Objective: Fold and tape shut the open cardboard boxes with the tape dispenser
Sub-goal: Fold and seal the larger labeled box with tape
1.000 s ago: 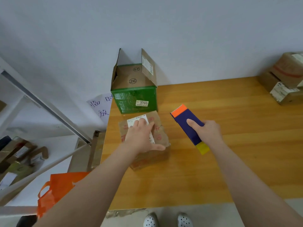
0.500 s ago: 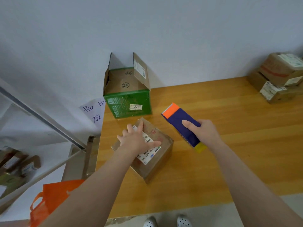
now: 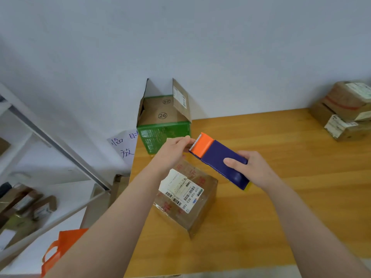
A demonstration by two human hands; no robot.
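Wooden table against white wall (shelving left)

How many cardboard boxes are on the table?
4: open green box back left, labelled brown box before it, upper box on lower box at right edge; more may be hidden.

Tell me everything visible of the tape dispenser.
The tape dispenser is a long, flat, plastic-looking block: dark blue body, orange head ending in a toothed cutter, yellow tip at the rear. It is held slanted over the wooden table, head pointing toward the green box. The right hand grips its rear; the left hand pinches at the toothed edge with its fingers. No tape is discernible.
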